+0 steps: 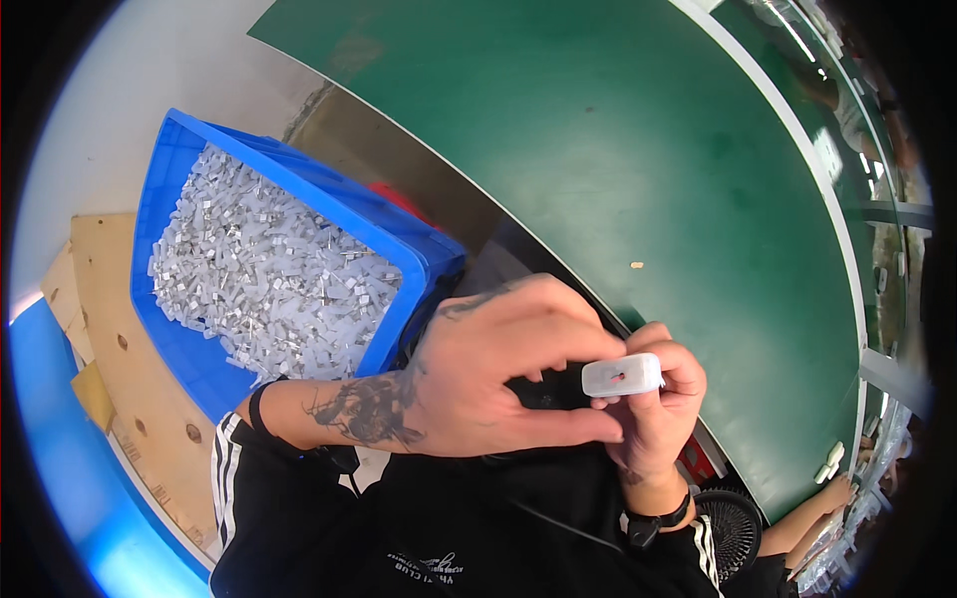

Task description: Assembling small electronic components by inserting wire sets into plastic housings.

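Both hands, left (498, 369) and right (658, 409), meet chest-high, pinching one small white plastic block (622, 377).

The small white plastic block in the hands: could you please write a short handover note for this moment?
Left hand: closed over the right, fingers on the small white plastic block.
Right hand: grips that block from below, held before the chest.
Blue plastic crate of small silvery-white parts stands to the left, near the green conveyor belt.
Done: one block is in hand.
Left: the block is not set down; the crate is full.
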{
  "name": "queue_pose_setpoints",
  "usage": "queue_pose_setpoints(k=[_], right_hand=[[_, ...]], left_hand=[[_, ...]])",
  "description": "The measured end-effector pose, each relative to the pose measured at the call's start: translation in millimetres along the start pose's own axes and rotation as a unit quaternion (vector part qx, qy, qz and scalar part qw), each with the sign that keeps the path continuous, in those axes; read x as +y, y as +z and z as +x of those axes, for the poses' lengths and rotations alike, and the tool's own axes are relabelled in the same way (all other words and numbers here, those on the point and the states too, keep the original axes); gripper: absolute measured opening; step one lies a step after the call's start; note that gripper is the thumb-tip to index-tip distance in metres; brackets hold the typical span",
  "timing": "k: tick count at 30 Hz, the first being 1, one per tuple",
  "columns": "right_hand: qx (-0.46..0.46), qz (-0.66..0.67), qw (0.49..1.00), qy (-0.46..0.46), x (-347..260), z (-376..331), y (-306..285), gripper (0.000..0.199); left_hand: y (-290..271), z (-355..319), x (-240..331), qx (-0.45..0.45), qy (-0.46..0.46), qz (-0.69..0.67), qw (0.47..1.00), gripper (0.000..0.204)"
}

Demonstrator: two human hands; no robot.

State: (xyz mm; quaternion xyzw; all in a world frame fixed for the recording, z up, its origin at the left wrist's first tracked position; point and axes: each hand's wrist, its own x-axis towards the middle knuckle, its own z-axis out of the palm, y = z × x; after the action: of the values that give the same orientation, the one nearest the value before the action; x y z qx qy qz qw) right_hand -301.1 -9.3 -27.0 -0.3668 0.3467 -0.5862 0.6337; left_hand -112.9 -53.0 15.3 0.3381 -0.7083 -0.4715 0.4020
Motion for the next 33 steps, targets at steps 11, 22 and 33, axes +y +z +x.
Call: queue_pose_setpoints(k=[11,22,33], right_hand=[[0.034,-0.019,0.999,-0.019,-3.1,-7.1,-0.6,0.015],[0.022,0.075,0.997,-0.006,3.1,-8.8,-1.2,0.014],[-0.011,0.069,0.997,0.027,0.7,-7.9,2.4,0.017]], left_hand=[[15.4,5.7,5.8,0.035,0.017,-0.018,0.999,0.032],[19.8,6.3,0.3,0.035,0.015,-0.067,0.997,0.032],[10.3,6.7,2.8,0.008,0.051,-0.055,0.997,0.024]])
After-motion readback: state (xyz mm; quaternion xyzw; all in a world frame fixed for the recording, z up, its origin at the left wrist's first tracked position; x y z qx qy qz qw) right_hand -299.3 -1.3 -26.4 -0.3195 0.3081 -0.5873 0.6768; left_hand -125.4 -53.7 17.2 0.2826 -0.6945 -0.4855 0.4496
